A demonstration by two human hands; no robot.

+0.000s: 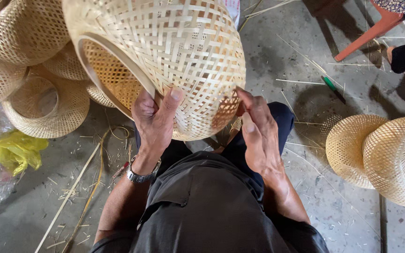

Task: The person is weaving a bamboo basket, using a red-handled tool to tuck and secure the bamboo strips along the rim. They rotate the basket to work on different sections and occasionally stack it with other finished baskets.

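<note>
Over the lap, pale open-weave bamboo basket (165,56), rounded, left hand (153,119) gripping its rim, right hand (258,133) pinching its edge

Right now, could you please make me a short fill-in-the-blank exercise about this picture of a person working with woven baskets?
1. Both hands hold a large woven ____ basket above the lap.
2. The left hand grips the basket's rim, and its wrist wears a metal ____.
3. The crumpled plastic bag on the floor at the left is ____ in colour.
4. The right hand touches the basket's ____ side.

Missing words: bamboo; watch; yellow; right
</note>
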